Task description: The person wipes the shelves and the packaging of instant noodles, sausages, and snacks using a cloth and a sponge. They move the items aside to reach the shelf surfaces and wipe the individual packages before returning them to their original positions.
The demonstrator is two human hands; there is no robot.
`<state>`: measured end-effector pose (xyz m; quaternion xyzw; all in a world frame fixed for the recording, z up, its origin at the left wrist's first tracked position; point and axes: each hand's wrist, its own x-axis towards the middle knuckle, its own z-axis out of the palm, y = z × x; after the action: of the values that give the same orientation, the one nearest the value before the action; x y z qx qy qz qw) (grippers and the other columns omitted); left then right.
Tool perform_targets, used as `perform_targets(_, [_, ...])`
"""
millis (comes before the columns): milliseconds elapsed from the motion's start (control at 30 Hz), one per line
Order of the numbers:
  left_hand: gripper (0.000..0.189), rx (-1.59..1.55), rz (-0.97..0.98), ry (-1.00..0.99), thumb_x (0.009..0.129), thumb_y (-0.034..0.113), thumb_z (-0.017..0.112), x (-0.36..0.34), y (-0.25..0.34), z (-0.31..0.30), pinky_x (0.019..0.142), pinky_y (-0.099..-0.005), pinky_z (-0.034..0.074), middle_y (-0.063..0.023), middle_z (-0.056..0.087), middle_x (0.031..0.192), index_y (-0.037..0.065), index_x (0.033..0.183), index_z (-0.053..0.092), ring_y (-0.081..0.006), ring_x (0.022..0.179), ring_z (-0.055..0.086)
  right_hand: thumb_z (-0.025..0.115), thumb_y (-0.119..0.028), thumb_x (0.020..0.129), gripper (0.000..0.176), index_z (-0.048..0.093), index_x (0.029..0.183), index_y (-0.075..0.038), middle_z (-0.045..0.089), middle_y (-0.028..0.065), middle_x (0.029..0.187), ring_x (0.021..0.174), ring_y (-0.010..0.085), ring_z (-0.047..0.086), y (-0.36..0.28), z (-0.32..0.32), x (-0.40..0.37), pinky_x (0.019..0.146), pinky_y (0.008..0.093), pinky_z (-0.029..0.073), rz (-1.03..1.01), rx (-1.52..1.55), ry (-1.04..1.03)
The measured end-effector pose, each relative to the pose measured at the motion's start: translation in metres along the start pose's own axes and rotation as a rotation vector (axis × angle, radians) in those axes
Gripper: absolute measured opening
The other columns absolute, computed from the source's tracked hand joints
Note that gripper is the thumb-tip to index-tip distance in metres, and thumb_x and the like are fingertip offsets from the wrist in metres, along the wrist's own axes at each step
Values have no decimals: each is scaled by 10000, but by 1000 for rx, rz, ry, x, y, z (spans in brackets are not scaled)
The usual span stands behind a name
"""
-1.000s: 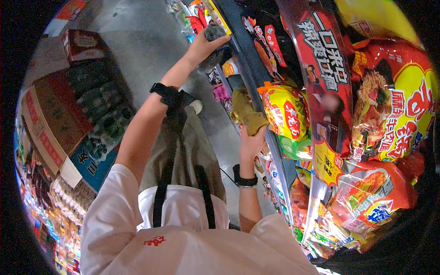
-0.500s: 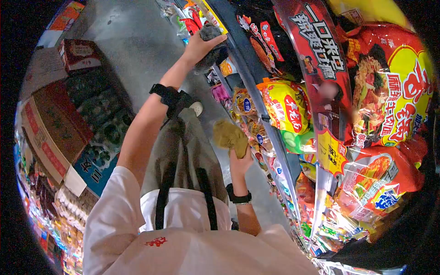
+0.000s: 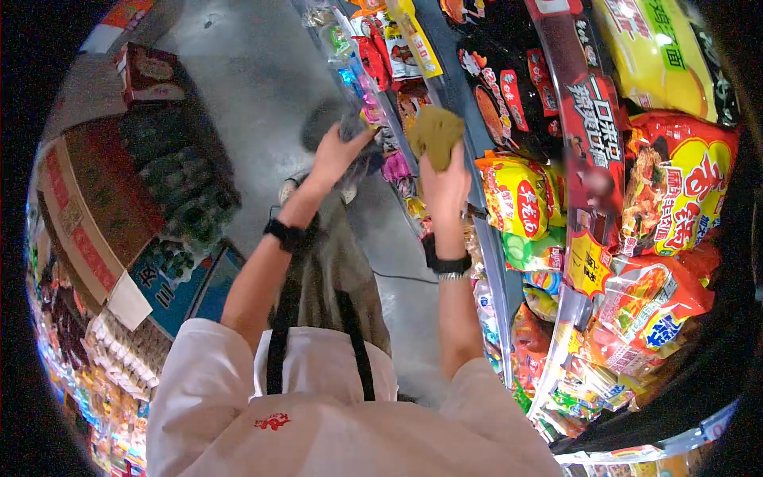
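My right hand grips a bunched olive-yellow cloth and holds it up against the front of the snack shelf. Farther left, my left hand is closed on a dark grey cloth, which is blurred and partly hidden behind the fingers. That hand is over the aisle floor, beside the lower shelf of small colourful packets. Closest to the yellow cloth is a shelf edge with a yellow price strip.
Bagged instant noodles fill the shelves on the right, with a yellow star-shaped price tag on one edge. On the left stand an open cardboard box and wrapped dark green bottles. A thin cable crosses the grey floor.
My right hand has risen with the yellow cloth to the shelf front. My left hand has come down and away from the shelf edge with the grey cloth. The view has shifted slightly.
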<state>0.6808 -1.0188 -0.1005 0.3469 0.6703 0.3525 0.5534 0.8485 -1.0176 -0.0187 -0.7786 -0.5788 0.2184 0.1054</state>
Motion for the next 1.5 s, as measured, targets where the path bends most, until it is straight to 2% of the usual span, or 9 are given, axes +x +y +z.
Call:
perform_targets(200, [587,70,-197,-68,705,434,658,-55,-101,-25,789,-334,438,-178,611,971,-41,1031,540,-251,906,590,590,-347,715,682,333,1263,-33,601,258,814,764,432,569,-13,41,44,673,478,446,-233,-159,162])
perform_targets(367, [673,101,-297,-37,706,470,641,-69,-151,-44,820,-347,425,-195,591,1011,-52,1104,497,-283,951,572,585,-351,721,713,290,1265,2,599,265,791,759,426,575,-45,28,43,680,477,446,-93,-163,23])
perform_targets(533, [684,54,-343,46,706,484,636,-59,-105,-73,813,-349,423,-186,594,992,-49,1112,495,-282,931,574,589,-345,720,650,304,1192,-1,598,261,826,796,416,573,-57,28,47,707,478,439,-18,-121,43])
perform_targets(867, [594,3,-293,129,711,472,645,-47,-119,-79,785,-344,431,-172,611,944,-37,1006,561,-271,894,588,592,-343,712,605,334,1141,-3,590,261,913,858,414,567,-69,28,57,752,456,440,62,-112,33])
perform_targets(967, [594,34,-311,80,723,468,638,-57,-120,-75,796,-341,426,-166,606,963,-37,1023,550,-267,910,582,577,-344,704,628,363,1190,-9,570,264,997,943,402,546,-55,44,62,811,433,425,16,152,112])
perform_targets(1200, [591,12,-319,21,741,472,627,-78,-93,-72,781,-320,427,-134,609,954,-26,1045,532,-239,893,580,605,-360,690,698,319,1251,-58,599,255,884,835,411,578,-59,22,41,730,467,449,27,-79,99])
perform_targets(1267, [587,-2,-290,24,739,472,629,-76,-97,-71,779,-317,427,-129,608,952,-26,1035,535,-233,888,579,572,-350,695,656,351,1253,-85,576,229,1022,943,390,551,-59,9,36,811,450,421,176,-123,-34])
perform_targets(1367, [591,-16,-263,31,736,474,631,-68,-124,-71,777,-315,427,-130,606,952,-32,1027,537,-230,886,578,583,-348,694,641,364,1235,-83,573,242,1010,948,390,547,-48,4,26,806,448,424,192,-160,-66])
perform_targets(1500, [622,-55,-293,47,727,479,637,-66,-119,-81,783,-329,426,-160,599,958,-47,1042,534,-246,890,578,625,-325,692,687,303,1228,-41,595,264,883,814,428,572,-22,27,35,706,485,448,8,-56,20])
